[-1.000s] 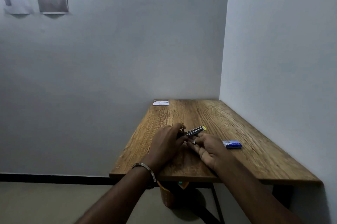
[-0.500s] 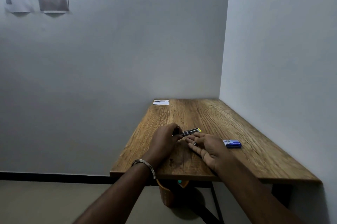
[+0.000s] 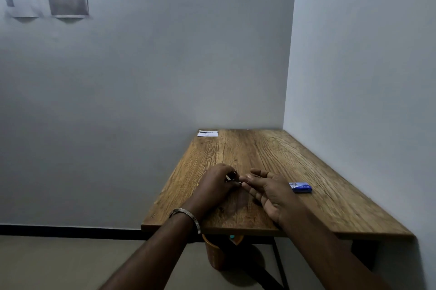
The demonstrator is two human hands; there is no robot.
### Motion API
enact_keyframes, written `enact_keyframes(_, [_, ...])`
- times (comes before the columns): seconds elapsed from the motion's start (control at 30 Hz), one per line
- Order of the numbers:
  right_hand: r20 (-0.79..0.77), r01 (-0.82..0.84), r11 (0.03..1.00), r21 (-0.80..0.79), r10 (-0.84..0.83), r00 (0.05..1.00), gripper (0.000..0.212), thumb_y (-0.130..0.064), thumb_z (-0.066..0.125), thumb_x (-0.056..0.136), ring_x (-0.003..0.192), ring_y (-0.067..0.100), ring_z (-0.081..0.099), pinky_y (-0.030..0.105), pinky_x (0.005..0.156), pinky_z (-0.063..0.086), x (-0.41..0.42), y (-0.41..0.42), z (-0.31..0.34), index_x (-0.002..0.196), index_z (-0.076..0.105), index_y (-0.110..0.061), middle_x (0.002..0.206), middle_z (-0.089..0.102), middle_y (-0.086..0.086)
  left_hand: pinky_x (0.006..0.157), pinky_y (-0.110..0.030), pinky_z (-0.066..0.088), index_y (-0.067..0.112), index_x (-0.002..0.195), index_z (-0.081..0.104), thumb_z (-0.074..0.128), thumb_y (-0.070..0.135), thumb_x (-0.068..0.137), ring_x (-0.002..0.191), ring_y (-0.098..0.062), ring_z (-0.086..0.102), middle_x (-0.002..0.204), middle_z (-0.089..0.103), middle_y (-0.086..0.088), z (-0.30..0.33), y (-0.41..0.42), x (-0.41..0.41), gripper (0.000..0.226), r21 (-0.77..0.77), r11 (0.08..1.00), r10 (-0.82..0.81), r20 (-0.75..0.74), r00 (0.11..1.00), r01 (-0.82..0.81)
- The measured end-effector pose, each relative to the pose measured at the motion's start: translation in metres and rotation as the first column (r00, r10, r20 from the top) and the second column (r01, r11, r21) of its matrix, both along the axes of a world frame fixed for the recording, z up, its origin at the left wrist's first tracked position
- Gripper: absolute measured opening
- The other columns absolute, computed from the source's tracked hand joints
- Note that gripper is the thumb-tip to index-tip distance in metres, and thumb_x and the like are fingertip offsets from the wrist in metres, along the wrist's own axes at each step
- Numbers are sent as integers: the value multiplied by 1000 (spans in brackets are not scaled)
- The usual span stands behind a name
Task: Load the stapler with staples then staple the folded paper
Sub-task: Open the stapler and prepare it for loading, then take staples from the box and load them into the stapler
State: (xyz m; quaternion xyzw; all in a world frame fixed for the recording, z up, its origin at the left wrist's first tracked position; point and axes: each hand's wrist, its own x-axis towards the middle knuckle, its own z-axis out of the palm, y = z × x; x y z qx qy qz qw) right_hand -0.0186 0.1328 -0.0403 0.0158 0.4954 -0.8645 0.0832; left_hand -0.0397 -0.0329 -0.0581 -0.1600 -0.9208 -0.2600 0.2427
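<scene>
Gripping small metal stapler [image 3: 230,177], left hand [image 3: 215,186].

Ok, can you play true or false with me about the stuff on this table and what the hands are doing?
1. The blue box lies on the table beside the right hand. True.
2. The folded paper is under the hands. False: it lies at the table's far left corner, near the wall.
3. The left hand grips the small stapler. True.
4. The right hand is a tight fist. False: its fingers are mostly stretched out, tips toward the stapler.
5. A bracelet is on the right wrist. False: it is on the left wrist.
</scene>
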Motion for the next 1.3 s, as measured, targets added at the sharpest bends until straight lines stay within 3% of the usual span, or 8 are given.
enact_keyframes(0.2, [-64,21,989,148,-11,998,19,6,69,84,69,20,76,30,60,62,0,6,5,101,67,-3,83,78,13,83,-35,56,19,116,66,70,30,88,94,-10,62,106,68,4,-4,-2,-2,30,6,1000,20,8,1000,-20])
enact_keyframes(0.43, [-300,149,920,363,-36,953,13,4,67,87,74,17,73,25,57,58,-20,34,15,99,68,-1,94,76,16,83,-35,56,24,123,60,72,40,85,96,-8,60,106,68,9,-5,-2,-2,43,28,999,37,-14,999,-37])
enact_keyframes(0.53, [-438,280,799,532,-23,898,10,2,64,91,77,18,73,27,66,60,-33,53,18,99,69,-1,93,76,16,80,-31,54,26,123,59,68,49,85,94,-6,59,104,66,11,-4,0,-1,45,70,996,52,-34,998,-49])
enact_keyframes(0.63, [-549,447,605,659,-19,836,12,-2,66,91,78,20,75,36,74,62,-46,75,21,102,70,-4,92,74,10,77,-28,53,26,120,60,57,55,90,92,-5,59,102,64,11,-1,3,0,42,113,992,66,-64,996,-58])
enact_keyframes(0.73, [-585,529,428,733,-2,811,15,-5,71,88,70,14,74,28,68,59,-55,93,19,103,69,-8,92,73,6,77,-30,53,24,113,61,45,56,95,90,-6,58,99,63,10,1,4,1,40,128,990,72,-78,994,-61])
enact_keyframes(0.9, [-569,544,211,812,83,818,25,-8,78,81,80,13,67,21,68,47,-70,114,10,104,71,-11,91,74,4,70,-28,49,21,102,64,40,49,100,83,-9,57,90,61,10,2,4,1,37,150,986,90,-127,988,-71])
enact_keyframes(1.03, [-518,485,250,838,87,851,26,-5,78,78,81,6,68,15,61,43,-73,122,1,98,70,-18,83,72,-5,69,-30,49,21,98,64,45,44,99,80,-8,56,86,59,13,2,5,2,30,154,985,98,-158,983,-73])
enact_keyframes(1.3, [-470,426,315,848,77,879,17,-15,72,87,91,8,64,21,71,46,-78,129,-7,104,76,-16,107,74,1,73,-37,54,20,99,65,50,37,99,83,-10,58,92,65,7,3,5,4,23,121,990,94,-146,985,-77])
